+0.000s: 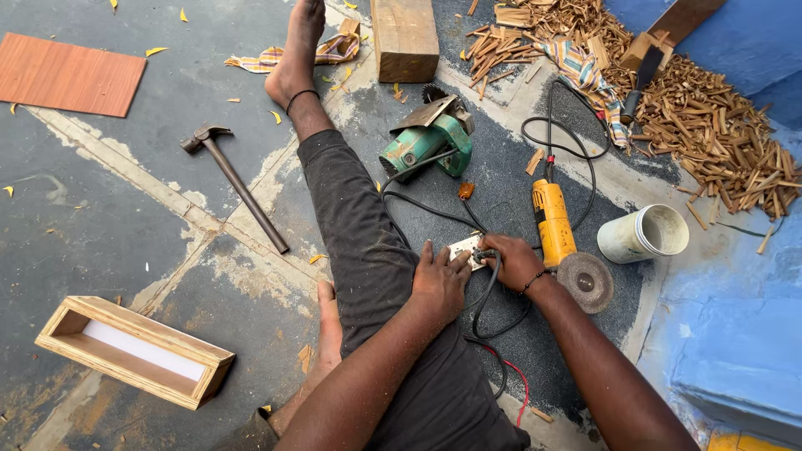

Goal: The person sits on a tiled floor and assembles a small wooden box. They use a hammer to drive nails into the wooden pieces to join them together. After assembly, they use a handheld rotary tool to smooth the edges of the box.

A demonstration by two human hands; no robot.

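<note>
I sit on the floor with one leg stretched out. A small white socket box (464, 247) lies beside my thigh. My left hand (439, 280) rests on the box's near edge and holds it down. My right hand (511, 260) pinches a black plug (483, 253) at the box, with black cable (484, 305) looping below it. A yellow angle grinder (555, 224) with a grey disc (586, 282) lies just right of my right hand.
A green circular saw (428, 142) lies beyond the box. A hammer (234, 184) lies to the left, an open wooden box (134, 351) at lower left, a white tub (643, 234) at right. Wood offcuts (718, 125) are heaped at upper right, near a wood block (404, 38).
</note>
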